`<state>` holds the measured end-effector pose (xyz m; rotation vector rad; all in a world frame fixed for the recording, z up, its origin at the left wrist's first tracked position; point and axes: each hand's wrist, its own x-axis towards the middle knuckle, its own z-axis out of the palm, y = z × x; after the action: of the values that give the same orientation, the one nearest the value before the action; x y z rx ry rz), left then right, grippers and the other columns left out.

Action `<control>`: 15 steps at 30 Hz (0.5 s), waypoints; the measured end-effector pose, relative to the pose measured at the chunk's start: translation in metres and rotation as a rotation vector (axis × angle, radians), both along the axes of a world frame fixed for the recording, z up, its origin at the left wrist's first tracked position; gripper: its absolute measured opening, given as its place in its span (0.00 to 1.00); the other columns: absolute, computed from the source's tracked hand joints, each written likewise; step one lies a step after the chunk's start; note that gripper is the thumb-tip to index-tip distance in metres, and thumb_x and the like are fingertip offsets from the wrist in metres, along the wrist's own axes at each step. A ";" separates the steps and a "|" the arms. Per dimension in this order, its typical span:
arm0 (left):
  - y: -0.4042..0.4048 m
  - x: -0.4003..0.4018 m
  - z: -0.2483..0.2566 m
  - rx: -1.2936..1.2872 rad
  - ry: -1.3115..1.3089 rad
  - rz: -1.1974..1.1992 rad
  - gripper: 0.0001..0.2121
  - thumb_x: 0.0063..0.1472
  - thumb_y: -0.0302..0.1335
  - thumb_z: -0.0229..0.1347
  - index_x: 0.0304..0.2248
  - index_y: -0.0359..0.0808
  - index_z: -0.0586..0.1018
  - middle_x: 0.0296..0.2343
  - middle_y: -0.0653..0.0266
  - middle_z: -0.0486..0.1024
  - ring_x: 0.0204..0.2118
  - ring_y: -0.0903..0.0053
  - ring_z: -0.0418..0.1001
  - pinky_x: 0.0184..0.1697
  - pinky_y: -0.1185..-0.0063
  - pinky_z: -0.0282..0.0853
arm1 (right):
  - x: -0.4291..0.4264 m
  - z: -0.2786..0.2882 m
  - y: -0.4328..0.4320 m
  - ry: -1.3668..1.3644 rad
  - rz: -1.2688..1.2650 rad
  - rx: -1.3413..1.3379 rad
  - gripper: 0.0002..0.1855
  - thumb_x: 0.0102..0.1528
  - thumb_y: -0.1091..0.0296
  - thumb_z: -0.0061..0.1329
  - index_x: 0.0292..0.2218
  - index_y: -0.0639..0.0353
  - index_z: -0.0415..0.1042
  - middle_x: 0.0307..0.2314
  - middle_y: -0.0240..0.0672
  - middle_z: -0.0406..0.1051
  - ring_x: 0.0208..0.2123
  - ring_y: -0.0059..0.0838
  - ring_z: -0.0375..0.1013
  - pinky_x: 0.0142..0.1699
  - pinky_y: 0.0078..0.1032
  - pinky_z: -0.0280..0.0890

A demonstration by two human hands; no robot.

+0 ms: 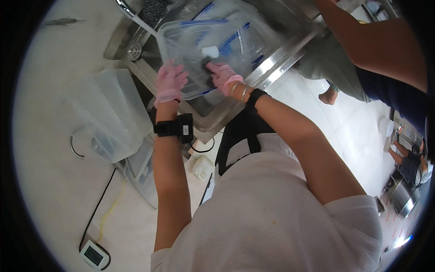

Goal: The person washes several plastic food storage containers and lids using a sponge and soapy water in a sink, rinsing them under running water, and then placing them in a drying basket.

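A clear plastic container (234, 40) with blue edge strips lies tilted in the stainless steel sink (204, 124). My left hand (171, 81), in a pink glove, holds its near left rim. My right hand (226, 76), also gloved in pink, is inside the container's outline. Its fingers close on a small dark object (206, 62), mostly hidden, whose kind I cannot tell. Just beyond those fingertips is a white patch (210, 51); whether it belongs to the dark object is unclear. A chrome faucet (125, 8) reaches in from the upper left.
Left of the sink stands a translucent plastic bin (108, 112). A dark mesh-like mass (154, 12) sits behind the faucet. On my right, close to the sink edge, is another person's arm (380, 44). A large metal pot (404, 195) appears farther right.
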<state>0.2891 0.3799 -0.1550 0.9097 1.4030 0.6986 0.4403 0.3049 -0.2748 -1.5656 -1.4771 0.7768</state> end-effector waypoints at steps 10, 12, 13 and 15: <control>-0.030 -0.014 -0.020 0.214 -0.192 0.187 0.12 0.62 0.30 0.40 0.45 0.37 0.65 0.33 0.66 0.70 0.31 0.78 0.70 0.34 0.81 0.66 | -0.049 0.089 0.013 0.130 0.209 0.160 0.17 0.47 0.66 0.39 0.41 0.55 0.61 0.36 0.44 0.66 0.38 0.48 0.65 0.42 0.36 0.62; -0.041 -0.028 -0.026 0.237 -0.266 0.254 0.12 0.62 0.31 0.41 0.45 0.38 0.64 0.35 0.62 0.69 0.34 0.75 0.70 0.36 0.79 0.67 | -0.060 0.097 0.003 0.087 0.211 0.156 0.17 0.47 0.67 0.39 0.41 0.54 0.61 0.37 0.43 0.66 0.39 0.48 0.65 0.42 0.36 0.62; -0.048 -0.032 -0.026 0.247 -0.306 0.282 0.12 0.62 0.32 0.41 0.45 0.39 0.64 0.36 0.61 0.69 0.36 0.73 0.69 0.38 0.77 0.68 | -0.057 0.086 0.003 0.046 0.256 0.133 0.17 0.47 0.67 0.39 0.41 0.54 0.61 0.37 0.41 0.66 0.40 0.48 0.65 0.43 0.36 0.62; -0.061 -0.043 -0.017 0.088 -0.263 0.318 0.15 0.61 0.33 0.43 0.47 0.40 0.60 0.36 0.58 0.69 0.35 0.69 0.71 0.35 0.73 0.69 | -0.032 0.053 0.001 -0.040 0.349 0.087 0.17 0.48 0.67 0.39 0.42 0.53 0.61 0.38 0.39 0.66 0.40 0.47 0.64 0.43 0.35 0.62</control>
<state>0.2461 0.3190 -0.1716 0.6386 1.2998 1.0867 0.4081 0.3056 -0.2221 -1.2809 -1.8167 0.8679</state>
